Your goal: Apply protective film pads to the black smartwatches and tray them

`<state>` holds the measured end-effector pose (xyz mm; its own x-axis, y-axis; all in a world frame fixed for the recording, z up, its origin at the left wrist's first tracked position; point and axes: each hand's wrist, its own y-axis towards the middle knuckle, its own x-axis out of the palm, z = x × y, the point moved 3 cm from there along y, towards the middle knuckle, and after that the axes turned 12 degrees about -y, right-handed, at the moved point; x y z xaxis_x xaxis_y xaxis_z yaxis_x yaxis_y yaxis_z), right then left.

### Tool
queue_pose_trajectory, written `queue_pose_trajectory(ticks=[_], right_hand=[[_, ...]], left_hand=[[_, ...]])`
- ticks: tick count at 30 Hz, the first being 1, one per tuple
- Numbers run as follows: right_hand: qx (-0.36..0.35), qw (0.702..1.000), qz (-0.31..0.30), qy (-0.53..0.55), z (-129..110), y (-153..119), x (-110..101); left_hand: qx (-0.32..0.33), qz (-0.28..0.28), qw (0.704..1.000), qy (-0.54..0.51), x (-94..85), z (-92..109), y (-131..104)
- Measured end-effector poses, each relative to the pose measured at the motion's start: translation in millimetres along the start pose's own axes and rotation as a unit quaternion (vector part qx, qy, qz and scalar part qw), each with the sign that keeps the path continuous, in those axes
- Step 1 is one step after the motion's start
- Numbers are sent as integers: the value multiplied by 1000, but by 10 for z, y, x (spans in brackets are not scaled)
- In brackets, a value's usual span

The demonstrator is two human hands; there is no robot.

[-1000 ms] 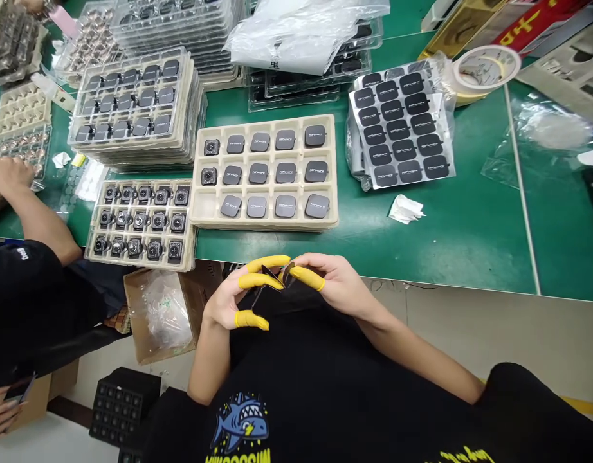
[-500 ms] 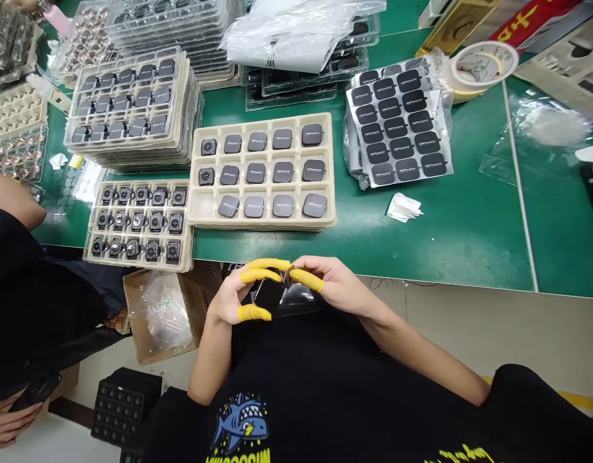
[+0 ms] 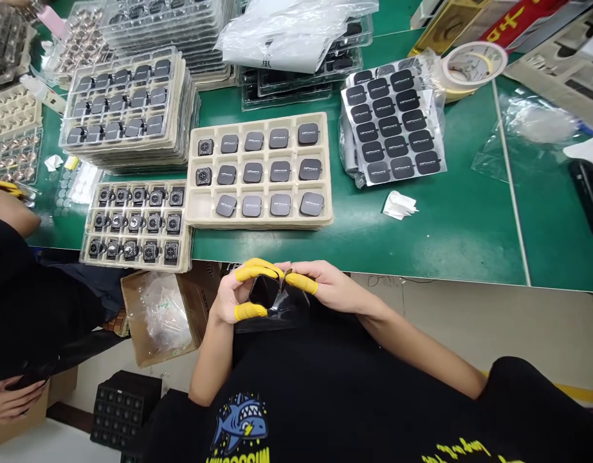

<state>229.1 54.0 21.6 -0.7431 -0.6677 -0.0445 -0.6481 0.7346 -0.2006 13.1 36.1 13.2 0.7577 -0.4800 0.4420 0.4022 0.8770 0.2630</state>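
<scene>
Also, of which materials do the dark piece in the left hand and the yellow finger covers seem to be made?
Dark piece: perhaps glass or plastic, smooth finish; it looks flat, even. Yellow finger covers: probably thin rubber, nearly matte, because they fit tightly.

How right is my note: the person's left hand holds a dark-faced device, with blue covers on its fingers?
One detail is wrong: the finger covers are yellow, not blue, as the head view shows. The left hand does hold a dark-faced device.
</scene>
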Motion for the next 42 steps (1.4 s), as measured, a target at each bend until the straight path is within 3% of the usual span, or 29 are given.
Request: queue_pose_trajectory(ticks=[4, 7, 9, 12, 16, 24, 30, 34, 39, 42], right_hand=[[14, 1000, 19, 0, 68, -15, 29], [4, 994, 88, -61, 105, -58, 15], [-33, 974, 175, -138, 93, -97, -13], [-136, 919, 274, -249, 3, -155, -24], [-221, 878, 284, -315, -126, -177, 6], [-256, 857, 318, -314, -156, -159, -34], [-309, 811, 342, -360, -158, -210, -16], [-299, 842, 321, -315, -308, -345, -84], [-216, 884, 372, -182, -665, -448, -236], [-158, 938, 273, -140, -842, -292, -181]], left_hand=[[-14, 27, 1000, -6, -9, -17, -44], [-22, 46, 999, -11, -5, -28, -65], [-25, 55, 998, -20, 3, -47, -80], [-23, 65, 997, -23, 7, -79, -104], [-18, 65, 998, -14, 6, -88, -112], [-13, 84, 996, 23, 48, -10, -96], [17, 126, 991, 47, -58, -2, -125], [69, 129, 988, 54, -147, -18, -115], [108, 147, 981, 65, -174, -87, -70], [115, 139, 981, 71, -147, -127, -49]])
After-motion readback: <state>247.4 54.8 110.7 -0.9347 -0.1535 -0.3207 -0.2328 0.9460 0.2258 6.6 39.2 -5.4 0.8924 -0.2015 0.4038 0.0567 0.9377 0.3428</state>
